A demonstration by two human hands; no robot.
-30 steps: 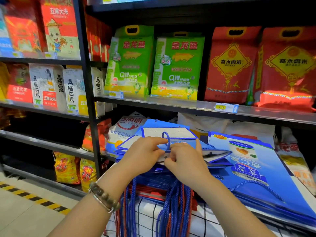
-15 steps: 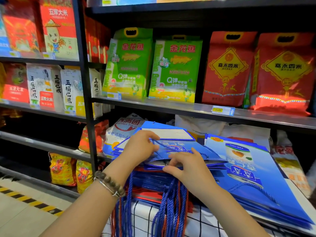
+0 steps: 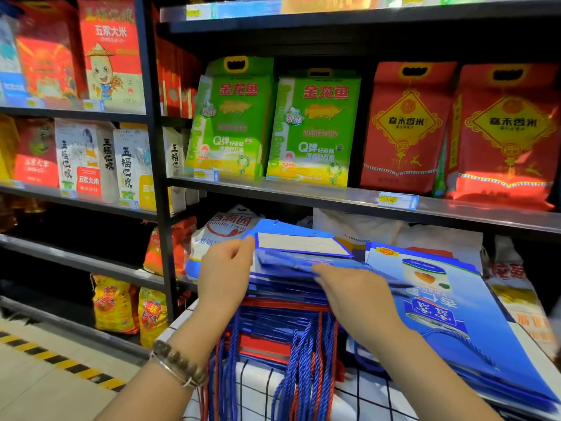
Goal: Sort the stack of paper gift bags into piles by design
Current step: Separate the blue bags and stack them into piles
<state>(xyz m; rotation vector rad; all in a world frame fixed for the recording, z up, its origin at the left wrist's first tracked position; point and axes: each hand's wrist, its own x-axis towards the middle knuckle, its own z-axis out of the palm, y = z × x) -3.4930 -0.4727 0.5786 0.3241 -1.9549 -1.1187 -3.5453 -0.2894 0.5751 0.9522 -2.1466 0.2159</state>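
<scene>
body: two forearms in view, both bare | left hand (image 3: 226, 278): wrist carries a bead bracelet (image 3: 174, 358) of round brown-grey beads (matte, a little uneven in tone), with a thin silvery bangle (image 3: 185, 380) just beside it on the arm side | right hand (image 3: 355, 294): wrist bare, fingers (image 3: 321, 273) blurred

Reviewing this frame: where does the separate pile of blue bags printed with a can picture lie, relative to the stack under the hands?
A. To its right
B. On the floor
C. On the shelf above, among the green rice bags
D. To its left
A: the pile of blue printed bags lies flat to the right of the stack, past the right hand; the left hand holds the stack's left edge.
</scene>
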